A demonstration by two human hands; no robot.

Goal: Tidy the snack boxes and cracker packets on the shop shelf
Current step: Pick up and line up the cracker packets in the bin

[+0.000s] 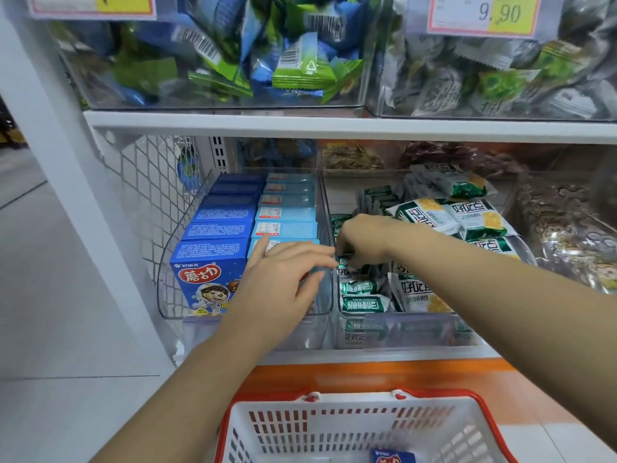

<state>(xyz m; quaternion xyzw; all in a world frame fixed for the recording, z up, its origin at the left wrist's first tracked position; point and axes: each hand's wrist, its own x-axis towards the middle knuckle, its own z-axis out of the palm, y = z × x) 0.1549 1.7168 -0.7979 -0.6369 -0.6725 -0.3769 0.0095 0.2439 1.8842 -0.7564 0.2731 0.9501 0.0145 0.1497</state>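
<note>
A: Status on the cracker packets?

B: Green-and-white packets sit in the clear bin on the right. Left column stands on edge in a row, front to back. Right side is looser: several lie flat and skewed on top, label up. That's the untidy part, I'd say.

A: Right hand?

B: Right hand is down in the left column of that bin, fingers curled over a packet top. Looks like a pinch on one packet, but the fingertips are hidden behind the knuckles, so I can't confirm the grip. Likely squaring the row upright.

A: Left hand?

B: Left hand is spread open, holding nothing. Palm is over the front of the neighbouring bin, fingertips at the divider wall between the two bins. My read: it's bracing the bin or the row end so packets don't tip while the right one works.

A: Snack boxes?

B: Dark blue boxes in one column, light blue boxes beside them, same clear bin on the left. Both columns look aligned and tight already. Little left to do there.

A: Anything else around?

B: White basket with red rim below the shelf, one blue box in it, partly cut off by the frame edge. Bins of loose wrapped snacks on the shelf above, price tag in front.

A: Next?

B: Probably stand up the flat packets on the right side.
</note>
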